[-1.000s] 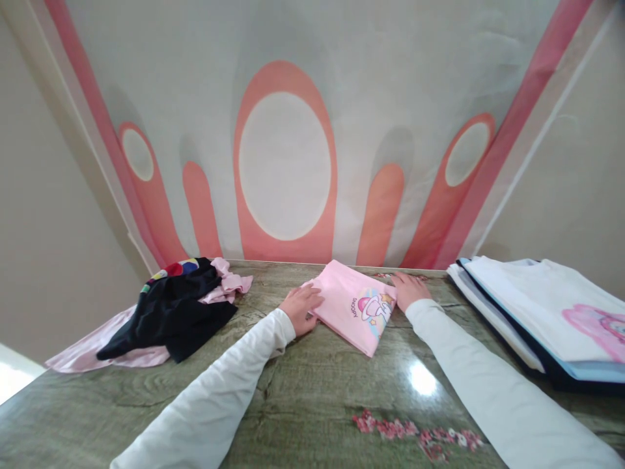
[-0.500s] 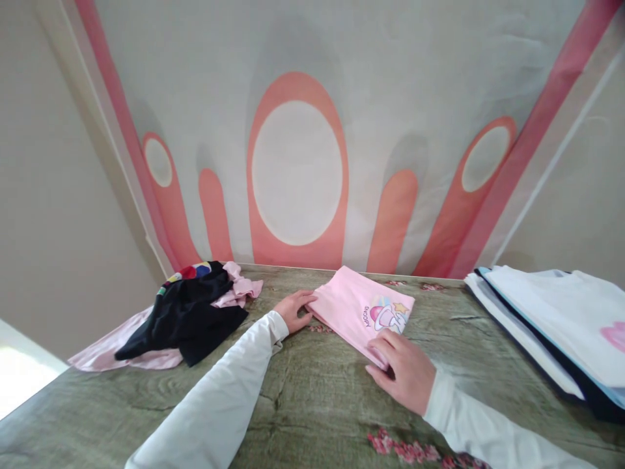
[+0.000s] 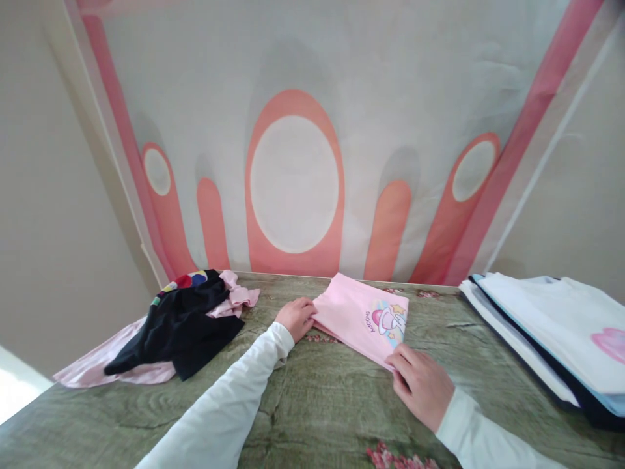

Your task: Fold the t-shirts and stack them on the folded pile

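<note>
Pink fabric, folded into a flat, four-cornered packet, lay at the middle of the wood-patterned table [image 3: 312, 410] in the head view. This pink garment [image 3: 344, 312] was near the table's far edge, between the two hands, with its printed SNOOPY figure [image 3: 388, 319] face up on the right-hand part.

The right hand [image 3: 424, 385] pinched the near right corner, its fingers over the cloth and its thumb just below. The left hand [image 3: 296, 319] was at the left corner, fingers bent and touching the edge; whether its thumb closed on the cloth from beneath could not be told.

Off to the left, well apart from the packet, a black garment [image 3: 190, 332] lay crumpled on top of pale pink cloth [image 3: 151, 376], with more pink bunched up at its far right side. At the right a stack of clothes [image 3: 541, 319] lay flat, a white piece uppermost, with pale blue and dark edges showing under it.

Judged from this, the folding of the pink garment looked all but complete, with its corners in hand and the packet apart from the stack. The stacked pieces seemed finished; the left-hand heap looked unfolded, so that much appeared left.
</note>
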A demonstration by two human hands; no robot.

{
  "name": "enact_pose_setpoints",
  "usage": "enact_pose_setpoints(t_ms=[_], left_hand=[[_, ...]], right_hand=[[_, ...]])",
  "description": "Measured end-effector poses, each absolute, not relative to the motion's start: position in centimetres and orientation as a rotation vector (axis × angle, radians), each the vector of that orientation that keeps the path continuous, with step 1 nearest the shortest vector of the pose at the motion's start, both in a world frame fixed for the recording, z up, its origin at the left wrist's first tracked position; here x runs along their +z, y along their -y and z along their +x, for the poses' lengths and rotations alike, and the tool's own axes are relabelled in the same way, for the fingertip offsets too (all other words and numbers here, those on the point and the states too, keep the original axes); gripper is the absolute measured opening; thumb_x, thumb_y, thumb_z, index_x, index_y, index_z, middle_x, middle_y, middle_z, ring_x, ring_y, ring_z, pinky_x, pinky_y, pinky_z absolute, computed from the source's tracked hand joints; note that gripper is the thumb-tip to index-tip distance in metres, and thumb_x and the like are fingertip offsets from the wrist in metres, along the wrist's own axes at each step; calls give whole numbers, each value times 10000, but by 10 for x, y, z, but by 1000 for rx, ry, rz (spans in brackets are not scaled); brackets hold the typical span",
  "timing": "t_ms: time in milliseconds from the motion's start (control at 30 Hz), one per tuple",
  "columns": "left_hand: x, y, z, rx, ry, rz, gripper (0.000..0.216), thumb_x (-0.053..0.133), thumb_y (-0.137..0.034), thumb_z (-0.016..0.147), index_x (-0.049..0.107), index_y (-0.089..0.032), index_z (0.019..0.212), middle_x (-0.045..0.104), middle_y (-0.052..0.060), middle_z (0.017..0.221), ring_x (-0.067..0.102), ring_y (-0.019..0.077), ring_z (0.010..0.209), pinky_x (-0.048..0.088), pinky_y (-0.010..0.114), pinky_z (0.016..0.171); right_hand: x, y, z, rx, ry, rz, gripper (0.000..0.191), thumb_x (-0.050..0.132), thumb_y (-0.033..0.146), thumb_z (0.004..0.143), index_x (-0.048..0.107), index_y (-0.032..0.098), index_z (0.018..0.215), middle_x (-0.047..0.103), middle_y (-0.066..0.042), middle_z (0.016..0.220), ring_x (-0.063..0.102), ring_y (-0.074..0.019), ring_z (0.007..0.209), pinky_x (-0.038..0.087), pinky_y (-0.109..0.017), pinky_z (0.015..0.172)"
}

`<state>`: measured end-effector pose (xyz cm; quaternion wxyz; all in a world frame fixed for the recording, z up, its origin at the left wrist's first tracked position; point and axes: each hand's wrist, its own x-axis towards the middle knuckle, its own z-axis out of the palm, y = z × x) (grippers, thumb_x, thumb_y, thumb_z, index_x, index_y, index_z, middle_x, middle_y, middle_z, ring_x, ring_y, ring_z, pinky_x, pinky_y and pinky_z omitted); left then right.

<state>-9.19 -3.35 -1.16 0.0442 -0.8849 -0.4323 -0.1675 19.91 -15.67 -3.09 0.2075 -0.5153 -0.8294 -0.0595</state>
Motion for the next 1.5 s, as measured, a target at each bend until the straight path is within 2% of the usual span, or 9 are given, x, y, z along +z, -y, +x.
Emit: enact_pose_setpoints(t_ms=[100, 233, 367, 467, 567, 733, 900, 1300, 1500], left_hand=[[-1, 42, -82, -425, 1292, -2655, 133, 505, -184, 726, 578, -197, 836, 539, 58, 946, 483, 206, 902, 395, 332, 789], [10, 53, -72, -388, 1120, -2700, 111, 541, -173, 668, 536, -185, 778, 521, 70, 1012, 431, 233, 976, 350, 363, 821], [8, 60, -61, -336, 935, -2835, 126, 523, -145, 649, 499, -172, 770, 530, 56, 975, 473, 192, 888, 362, 323, 799], [-1, 62, -53, -340, 872, -2920, 161, 474, -103, 665, 496, -171, 809, 544, 42, 898, 497, 158, 811, 388, 272, 757], [-9, 62, -49, -435, 847, -2963, 221, 438, -87, 697, 515, -174, 885, 556, 47, 909, 511, 159, 855, 401, 270, 786], [-21, 56, -52, -569, 963, -2932, 482, 477, -101, 649, 481, -160, 1127, 490, 98, 1179, 441, 225, 1087, 369, 369, 920], [-36, 52, -53, -486, 1002, -2949, 594, 407, -50, 669, 400, -146, 1255, 390, 100, 1318, 332, 215, 1217, 281, 401, 1015], [-37, 47, -51, -466, 955, -2921, 524, 403, -88, 788, 358, -216, 1294, 373, 72, 1347, 332, 200, 1233, 273, 419, 1027], [-35, 51, -51, -483, 862, -2966, 449, 404, -124, 812, 428, -224, 1248, 398, 70, 1328, 356, 204, 1217, 292, 417, 1021]], right_hand=[[-30, 154, 207, -253, 2314, -1493, 204, 429, 107, 747, 590, 206, 824, 541, -51, 824, 502, -179, 721, 368, -320, 712], [-33, 144, 220, -334, 2292, -1562, 188, 438, 95, 739, 592, 195, 782, 539, -47, 804, 507, -173, 739, 359, -303, 732], [-38, 134, 238, -345, 2251, -1626, 180, 438, 91, 732, 583, 189, 776, 535, -44, 804, 511, -169, 743, 361, -293, 726], [-38, 129, 248, -252, 2195, -1653, 174, 427, 96, 730, 568, 182, 786, 525, -46, 820, 509, -165, 756, 373, -281, 723], [-38, 126, 254, -130, 2099, -1642, 153, 439, 129, 722, 545, 174, 824, 512, -51, 852, 504, -162, 766, 389, -274, 720], [-46, 119, 257, -13, 1933, -1654, 218, 510, 226, 692, 522, 163, 901, 513, -64, 887, 491, -187, 822, 386, -307, 761], [-55, 117, 253, 7, 1863, -1732, 359, 546, 299, 684, 507, 169, 1016, 529, -77, 963, 475, -216, 890, 354, -341, 784], [-52, 117, 240, -14, 1866, -1811, 514, 534, 384, 709, 434, 163, 1163, 500, -107, 1110, 426, -246, 1037, 324, -369, 856], [-53, 112, 244, 23, 1853, -1788, 474, 521, 324, 722, 439, 166, 1161, 521, -93, 1091, 448, -233, 1014, 329, -356, 863]])
